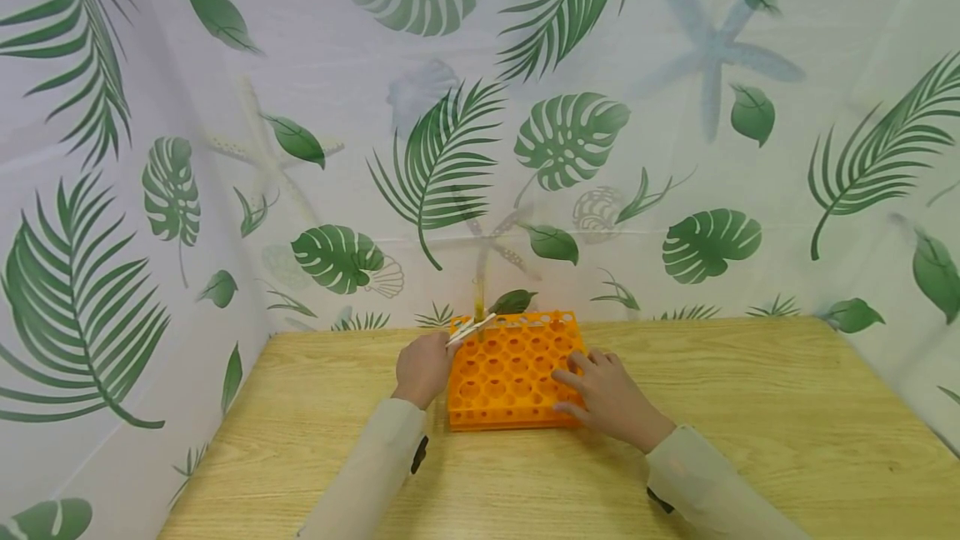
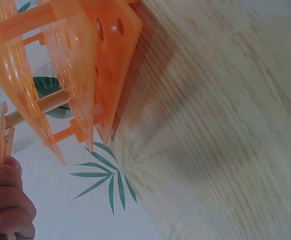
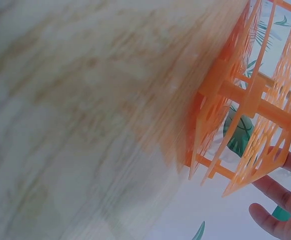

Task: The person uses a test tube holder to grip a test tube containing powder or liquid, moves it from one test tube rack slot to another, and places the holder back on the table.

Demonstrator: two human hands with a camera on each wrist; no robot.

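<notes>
My left hand (image 1: 423, 367) grips a wooden test tube clamp (image 1: 471, 330) at the left of an orange test tube rack (image 1: 516, 417). The clamp's jaws are around a test tube (image 1: 479, 294) with yellowish contents, which stands upright in a back-left hole of the rack. In the left wrist view, curled fingers (image 2: 8, 200) hold the clamp, and the tube (image 2: 53, 101) passes through the rack's plates. My right hand (image 1: 611, 398) rests on the rack's right side with its fingers spread; in the right wrist view its fingers (image 3: 275, 192) lie at the rack's edge.
The rack stands on a wood-grain table (image 1: 712, 390), near its back edge. Behind and to the left hangs a white curtain (image 1: 465, 48) printed with green leaves and starfish. Many round holes cover the rack's top.
</notes>
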